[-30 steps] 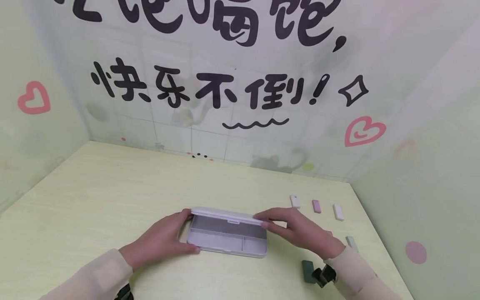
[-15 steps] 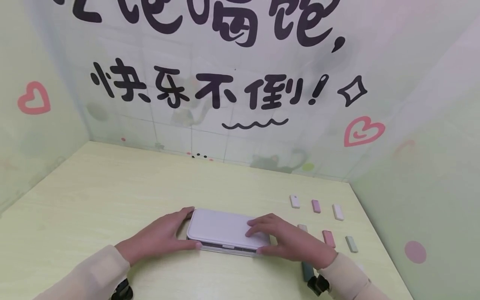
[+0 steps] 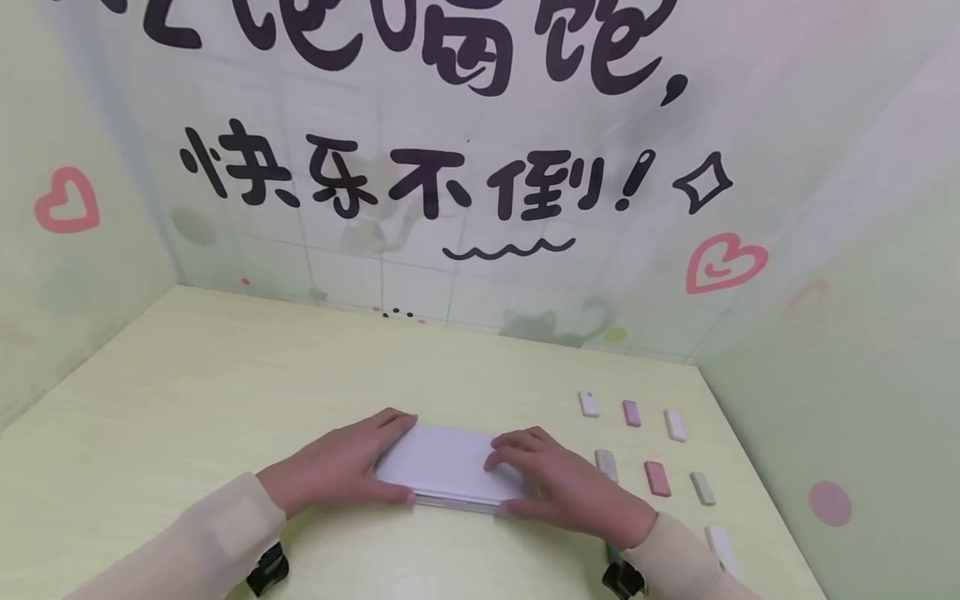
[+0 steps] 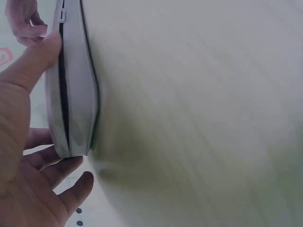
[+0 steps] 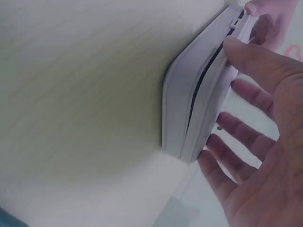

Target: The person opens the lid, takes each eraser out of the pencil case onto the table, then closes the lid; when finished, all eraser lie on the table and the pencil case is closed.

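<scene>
A pale lilac pencil case [image 3: 446, 460] lies on the table between both hands, its lid lowered. In the left wrist view, a thin dark gap runs along the front seam of the case [image 4: 80, 90], near a small clasp [image 4: 62, 15]. My left hand [image 3: 341, 468] grips the left end, thumb along the front edge and fingers at the far side. With the thumb at the front edge and curved fingertips on the lid, my right hand [image 3: 566, 483] holds the right part. The right wrist view shows the same seam on the case's end [image 5: 187, 106].
Several small rectangular blocks lie in rows to the right, among them a pink one [image 3: 657, 478], a purple one [image 3: 632, 413] and a grey one [image 3: 702, 488]. A dark green block [image 3: 613, 553] is mostly hidden by the right wrist. A printed wall [image 3: 450, 275] stands behind the table.
The lid has swung down from half raised to nearly flush over the compartments. My right hand moved with it toward the front edge; the left hand has shifted slightly right along the case.
</scene>
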A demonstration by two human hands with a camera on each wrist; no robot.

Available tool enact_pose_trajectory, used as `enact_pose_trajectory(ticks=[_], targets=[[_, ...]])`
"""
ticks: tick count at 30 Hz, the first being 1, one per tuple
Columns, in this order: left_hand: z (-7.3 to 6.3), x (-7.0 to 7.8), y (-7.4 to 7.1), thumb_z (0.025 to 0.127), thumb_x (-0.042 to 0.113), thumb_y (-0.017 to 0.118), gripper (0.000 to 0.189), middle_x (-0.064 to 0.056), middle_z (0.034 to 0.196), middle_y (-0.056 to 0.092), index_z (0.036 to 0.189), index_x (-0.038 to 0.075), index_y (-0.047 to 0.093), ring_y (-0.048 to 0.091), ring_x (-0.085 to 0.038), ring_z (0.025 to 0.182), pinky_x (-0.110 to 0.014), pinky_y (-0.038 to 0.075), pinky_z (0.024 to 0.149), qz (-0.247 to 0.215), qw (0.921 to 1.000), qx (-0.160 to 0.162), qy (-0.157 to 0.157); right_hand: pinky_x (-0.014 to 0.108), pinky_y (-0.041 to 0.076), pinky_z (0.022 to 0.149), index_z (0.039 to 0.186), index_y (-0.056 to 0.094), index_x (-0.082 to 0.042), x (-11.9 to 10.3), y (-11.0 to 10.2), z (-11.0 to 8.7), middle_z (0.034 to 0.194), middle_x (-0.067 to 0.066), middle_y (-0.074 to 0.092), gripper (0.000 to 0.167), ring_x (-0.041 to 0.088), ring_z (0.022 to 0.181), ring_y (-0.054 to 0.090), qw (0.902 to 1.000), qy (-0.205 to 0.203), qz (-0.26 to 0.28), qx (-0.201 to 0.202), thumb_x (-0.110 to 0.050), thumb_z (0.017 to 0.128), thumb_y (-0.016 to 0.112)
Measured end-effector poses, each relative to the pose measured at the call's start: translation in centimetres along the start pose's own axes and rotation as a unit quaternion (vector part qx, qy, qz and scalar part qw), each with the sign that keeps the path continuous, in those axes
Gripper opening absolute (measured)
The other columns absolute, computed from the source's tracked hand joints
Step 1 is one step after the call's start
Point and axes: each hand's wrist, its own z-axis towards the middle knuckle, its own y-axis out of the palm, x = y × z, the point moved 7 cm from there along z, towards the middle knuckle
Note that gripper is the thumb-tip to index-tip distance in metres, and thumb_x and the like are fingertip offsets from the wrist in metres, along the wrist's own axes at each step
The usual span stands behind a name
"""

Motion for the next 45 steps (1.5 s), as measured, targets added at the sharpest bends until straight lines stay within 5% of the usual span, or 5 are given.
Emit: enact_pose_trajectory(ticks=[11,27,36,45], targets=[[0.4,0.4,-0.5,0.073,0.053,0.092,0.101,-0.007,0.137,0.061,0.149,0.0,0.053,0.064,-0.017,0.111,-0.04,0.059,0.097,0.022,0.9996,-0.003,0.015,0.049,0.048,0.118,0.153,0.05,-0.003,0.7,0.6,1.8,0.155,0.015,0.056,0.089,0.033,0.143,0.055,0.9957,0.076,0.02,-0.05,-0.04,0.083,0.088],[1.2,0.4,-0.2,0.072,0.055,0.093,0.103,-0.007,0.134,0.06,0.148,-0.001,0.052,0.062,-0.017,0.112,-0.041,0.059,0.099,0.013,0.9998,-0.011,0.014,0.052,0.046,0.119,0.156,0.047,-0.005,1.8,0.7,1.9,0.159,0.016,0.052,0.09,0.036,0.146,0.052,0.9943,0.081,0.04,-0.056,-0.04,0.084,0.088],[3.1,-1.7,-0.4,0.074,0.055,0.091,0.107,-0.01,0.148,0.055,0.155,0.001,0.046,0.059,-0.024,0.128,-0.046,0.053,0.111,-0.021,0.9991,-0.03,-0.023,0.053,0.04,0.124,0.159,0.042,-0.006,3.7,0.7,3.6,0.162,0.016,0.047,0.092,0.038,0.15,0.046,0.9917,0.086,0.074,-0.062,-0.038,0.086,0.087],[5.0,-3.2,-1.2,0.077,0.052,0.091,0.106,-0.014,0.148,0.054,0.155,-0.001,0.045,0.058,-0.028,0.13,-0.049,0.051,0.113,-0.021,0.9993,-0.028,-0.016,0.052,0.039,0.125,0.159,0.041,-0.006,4.9,0.4,5.7,0.163,0.017,0.046,0.09,0.036,0.151,0.044,0.9884,0.101,0.095,-0.062,-0.032,0.087,0.087]])
